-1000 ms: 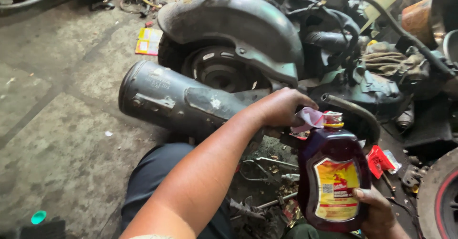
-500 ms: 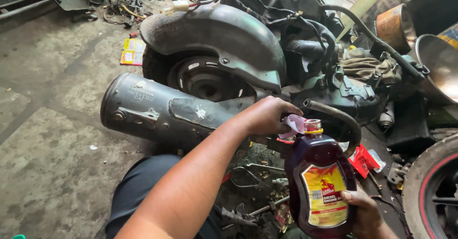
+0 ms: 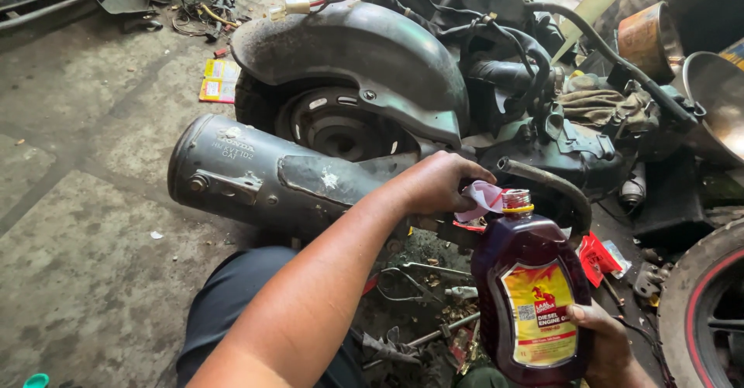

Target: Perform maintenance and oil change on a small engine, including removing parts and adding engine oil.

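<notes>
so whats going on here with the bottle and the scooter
A person sits on the concrete floor beside a stripped scooter. Their right hand holds a dark red bottle of oil upright by its lower side. Their left hand is at the bottle's neck, pinching a pale, crumpled seal or wrapper next to the mouth, which looks uncapped. The grey exhaust muffler lies just behind the left arm, and loose tools are scattered on the ground below.

At my four o'clock I see a dark red oil bottle point(image 3: 531, 295) standing upright, its rectangular label point(image 3: 540, 314) yellow with red bands. At eleven o'clock, yellow-and-red flat packets point(image 3: 219, 80) lie on the floor. A red wrapper point(image 3: 595, 256) lies just right of the bottle.
</notes>
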